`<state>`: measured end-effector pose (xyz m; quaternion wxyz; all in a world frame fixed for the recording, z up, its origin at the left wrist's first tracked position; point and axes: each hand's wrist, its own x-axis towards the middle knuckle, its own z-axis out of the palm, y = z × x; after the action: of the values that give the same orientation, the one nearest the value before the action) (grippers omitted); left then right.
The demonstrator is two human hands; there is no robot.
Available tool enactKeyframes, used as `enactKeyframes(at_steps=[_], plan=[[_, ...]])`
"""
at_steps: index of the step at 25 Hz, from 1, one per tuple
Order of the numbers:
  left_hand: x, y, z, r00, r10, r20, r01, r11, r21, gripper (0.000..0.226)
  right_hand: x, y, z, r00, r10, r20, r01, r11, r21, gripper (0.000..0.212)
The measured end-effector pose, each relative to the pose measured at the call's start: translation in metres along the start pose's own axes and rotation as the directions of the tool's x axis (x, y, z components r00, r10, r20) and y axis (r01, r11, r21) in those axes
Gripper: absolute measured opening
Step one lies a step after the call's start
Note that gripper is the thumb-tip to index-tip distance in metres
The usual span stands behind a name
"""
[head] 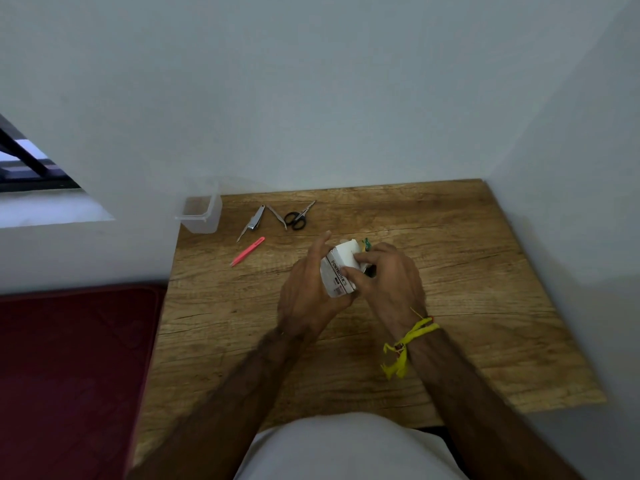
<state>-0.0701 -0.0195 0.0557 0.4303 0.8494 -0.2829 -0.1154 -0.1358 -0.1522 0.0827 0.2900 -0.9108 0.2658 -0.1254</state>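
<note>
A small white cardboard box [341, 268] with printed text on its side is held above the middle of the wooden table [467, 271]. My left hand [308, 292] grips the box from the left and below, its fingers reaching up past the box's far edge. My right hand [391, 282] pinches the box's right side and open flap. A small green and yellow item [365, 244] pokes out just behind the box; what it is cannot be made out. A yellow thread band [410, 341] is tied round my right wrist.
At the table's far left lie a nail clipper [252, 223], metal tweezers [278, 217], small black-handled scissors [298, 217] and a pink tweezer [248, 251]. A clear plastic container [202, 213] stands at the far left corner. Walls close the back and right; a dark red mattress [76, 358] lies left.
</note>
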Motion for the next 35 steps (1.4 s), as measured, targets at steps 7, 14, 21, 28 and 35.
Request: enactKeyframes(at_steps=[7,14,21,28,35], plan=[[0.002,-0.005,0.003,1.000,-0.025,0.004,0.025,1.000,-0.005,0.115,0.005,-0.004,0.004,0.995,0.085,-0.043,-0.082,0.993,0.086,0.056],[-0.005,-0.019,-0.004,0.998,-0.040,-0.053,0.038,0.999,-0.033,0.113,-0.002,-0.020,0.012,0.998,0.056,-0.025,-0.058,0.994,-0.088,0.058],[0.031,-0.020,-0.009,0.986,-0.163,-0.030,0.150,0.952,-0.268,0.088,0.020,0.045,0.009,0.821,0.536,-0.198,-0.327,0.725,0.607,0.013],[0.135,-0.006,0.004,0.991,-0.124,0.041,0.129,0.880,-0.457,0.081,0.053,0.106,0.055,0.743,0.641,-0.192,-0.379,0.640,0.669,0.014],[0.205,0.003,0.032,0.993,-0.076,0.091,0.105,0.920,-0.378,0.083,0.058,0.123,0.082,0.776,0.385,-0.501,-0.135,0.876,0.463,0.012]])
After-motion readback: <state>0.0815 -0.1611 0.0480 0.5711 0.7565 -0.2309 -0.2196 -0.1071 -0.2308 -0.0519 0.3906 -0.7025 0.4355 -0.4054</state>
